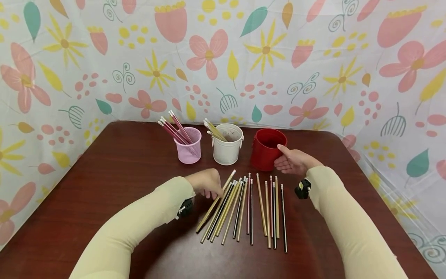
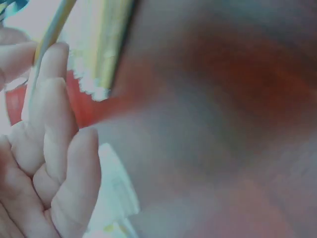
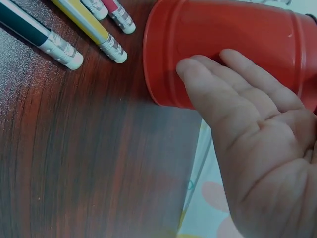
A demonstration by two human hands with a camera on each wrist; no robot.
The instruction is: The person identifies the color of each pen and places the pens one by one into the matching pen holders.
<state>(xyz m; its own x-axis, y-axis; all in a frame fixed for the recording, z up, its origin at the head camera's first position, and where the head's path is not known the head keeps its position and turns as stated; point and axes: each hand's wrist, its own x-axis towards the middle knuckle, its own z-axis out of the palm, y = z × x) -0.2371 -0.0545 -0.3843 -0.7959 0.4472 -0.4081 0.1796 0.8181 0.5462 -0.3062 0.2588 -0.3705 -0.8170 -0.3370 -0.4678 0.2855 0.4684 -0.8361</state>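
Left fingers [image 2: 54, 62] pinch a yellow pencil [image 2: 56, 24] beside more pencils [image 2: 107, 44].

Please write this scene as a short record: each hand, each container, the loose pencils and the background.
Left hand: pinches a gold pencil
Right hand: fingers straight, beside the red bucket; contact unclear
Pink mesh cup: holds red pencils
White bucket: holds gold-coloured pencils
Red bucket: no pencils visible inside
Loose pencils: gold, black and red, lying on the table
Background: floral cloth
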